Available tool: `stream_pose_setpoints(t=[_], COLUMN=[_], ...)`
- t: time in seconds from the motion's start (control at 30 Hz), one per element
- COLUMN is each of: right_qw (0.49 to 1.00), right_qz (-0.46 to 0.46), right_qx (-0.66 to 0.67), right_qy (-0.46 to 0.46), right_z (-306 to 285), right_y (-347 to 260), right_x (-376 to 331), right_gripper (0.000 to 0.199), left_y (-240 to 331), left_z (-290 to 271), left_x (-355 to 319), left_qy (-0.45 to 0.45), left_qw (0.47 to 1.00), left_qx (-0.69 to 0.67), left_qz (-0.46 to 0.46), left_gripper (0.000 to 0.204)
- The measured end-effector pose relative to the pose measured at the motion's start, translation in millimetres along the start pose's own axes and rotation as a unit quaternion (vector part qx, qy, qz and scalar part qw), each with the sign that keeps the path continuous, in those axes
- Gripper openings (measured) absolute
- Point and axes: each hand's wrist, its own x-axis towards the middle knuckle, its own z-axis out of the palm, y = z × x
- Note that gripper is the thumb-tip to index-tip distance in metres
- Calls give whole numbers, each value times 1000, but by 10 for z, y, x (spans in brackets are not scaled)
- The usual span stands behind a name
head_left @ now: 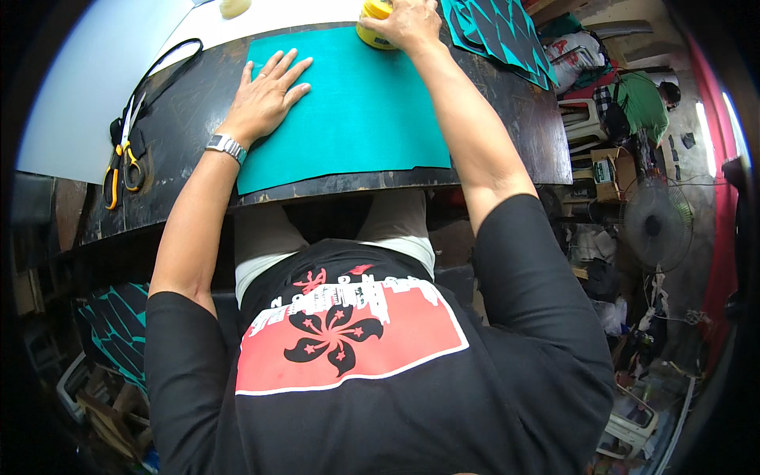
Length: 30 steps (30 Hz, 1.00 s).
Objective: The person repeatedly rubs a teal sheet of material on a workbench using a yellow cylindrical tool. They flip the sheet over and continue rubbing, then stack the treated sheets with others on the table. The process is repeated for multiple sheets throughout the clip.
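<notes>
A teal sheet (348, 119) lies on the dark worktable (546, 134), its near edge close to the table's front edge. My left hand (267, 99) rests flat on the sheet's left part, fingers spread, a metal watch on the wrist. At the sheet's far right edge, my right hand (410, 25) is closed around a yellow tub (377, 36); its top is partly hidden by the fingers. Left of the sheet lie scissors (124, 158) with orange and black handles, beside a black strap (170, 51).
Black-and-teal cut pieces (503, 36) are stacked at the far right of the table. A pale board (79, 103) covers the far left. A standing fan (655, 226), a white plastic chair (582, 123) and a person in green (643, 103) are off to the right.
</notes>
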Motion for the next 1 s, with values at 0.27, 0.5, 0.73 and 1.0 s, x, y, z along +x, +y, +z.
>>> stream_pose_setpoints(t=[0.27,0.5,0.73,1.0], right_qw=[984,975,989,992], right_qz=[-107,-107,100,58], right_qx=[106,158,-74,-105], right_qy=[-98,-110,-75,-34], right_z=[-862,-956,-1573,-928], right_y=[-1384,-1746,-260,-371], right_x=[-1381,-1550,-1834,-1208], right_gripper=[78,80,75,75], left_y=[-58,-216,351,1239], left_z=[82,184,-120,-145], left_x=[-8,19,-115,-601], left_qy=[39,7,21,12], left_qw=[999,999,996,916], left_qx=[33,24,71,-214], left_qz=[15,34,51,339], left_gripper=[57,61,57,56])
